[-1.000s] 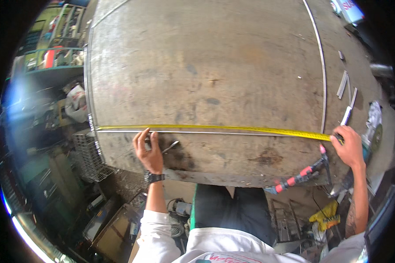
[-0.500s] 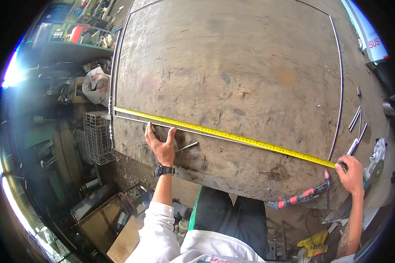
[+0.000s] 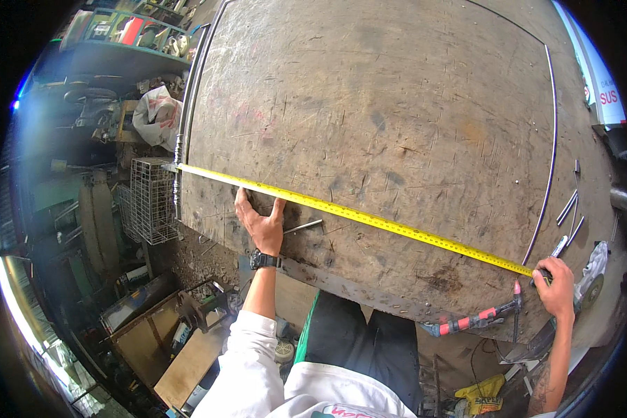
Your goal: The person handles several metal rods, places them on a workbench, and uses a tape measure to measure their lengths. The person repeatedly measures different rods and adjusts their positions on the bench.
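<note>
The scuffed brown bench [image 3: 425, 153] is crossed, from left edge toward near right corner, by a tape measure [image 3: 359, 217], straight, yellow, finely marked. The left hand [image 3: 261, 228] is spread wide beside it; by the right hand [image 3: 556, 285], its dark case [image 3: 546, 276] is held.

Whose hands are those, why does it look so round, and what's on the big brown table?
No robot here! They're a person's bare hands, seen by a wide, edge-bending camera worn on that person's head, looking down. The right hand holds the dark case end of a long yellow tape measure, stretched across the scratched brown tabletop. The left hand is open, fingertips at the tape's near edge. Also on top: thin silver metal strips, a short silver rod and a hammer-like tool with a red-and-black handle.
</note>
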### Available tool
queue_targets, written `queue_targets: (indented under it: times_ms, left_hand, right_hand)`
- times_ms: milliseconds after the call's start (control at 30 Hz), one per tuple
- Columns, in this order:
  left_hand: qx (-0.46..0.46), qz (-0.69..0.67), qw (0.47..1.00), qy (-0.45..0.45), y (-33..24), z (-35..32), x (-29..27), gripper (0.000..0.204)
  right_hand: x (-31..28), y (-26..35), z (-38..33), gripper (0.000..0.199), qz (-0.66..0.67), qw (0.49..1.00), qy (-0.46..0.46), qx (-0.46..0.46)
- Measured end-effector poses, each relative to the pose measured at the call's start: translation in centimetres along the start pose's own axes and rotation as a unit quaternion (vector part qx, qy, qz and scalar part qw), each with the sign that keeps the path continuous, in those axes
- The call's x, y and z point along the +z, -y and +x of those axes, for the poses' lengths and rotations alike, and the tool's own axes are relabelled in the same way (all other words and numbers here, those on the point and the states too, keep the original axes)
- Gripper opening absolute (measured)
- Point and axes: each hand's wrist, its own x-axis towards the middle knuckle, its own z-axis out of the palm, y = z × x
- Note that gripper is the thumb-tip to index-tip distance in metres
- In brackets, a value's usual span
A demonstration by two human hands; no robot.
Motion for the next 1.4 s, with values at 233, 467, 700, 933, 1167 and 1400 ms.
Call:
queue_targets:
  times_ms: [233, 467, 700, 933, 1167, 1400]
  left_hand:
    - [-0.046, -0.082, 0.996, 0.008, -1.8, 0.3, -0.5, 0.088]
    - [-0.045, -0.132, 0.990, -0.007, -0.8, 0.1, 0.0, 0.087]
    - [-0.041, -0.140, 0.989, -0.005, -0.7, 0.1, -0.1, 0.086]
    - [-0.035, -0.131, 0.991, 0.011, -0.3, 0.5, 0.0, 0.082]
    - [-0.028, -0.141, 0.988, 0.062, 0.8, 0.9, -0.1, 0.078]
    - [-0.082, -0.199, 0.970, 0.116, 1.3, 1.4, -0.3, 0.076]
  right_hand:
    - [0.1, 0.3, 0.2, 0.014, 0.003, 1.000, 0.000, 0.010]
    - [0.4, 0.0, -0.5, 0.016, -0.011, 0.999, 0.016, 0.033]
    - [0.5, 0.3, -0.4, 0.015, -0.015, 1.000, 0.008, 0.022]
    - [0.6, 0.7, -0.7, 0.015, -0.046, 0.999, -0.008, 0.007]
    - [2.1, 0.8, -1.1, 0.019, -0.128, 0.990, -0.051, 0.043]
    - [3.1, 0.4, -1.5, 0.023, -0.162, 0.980, -0.052, 0.104]
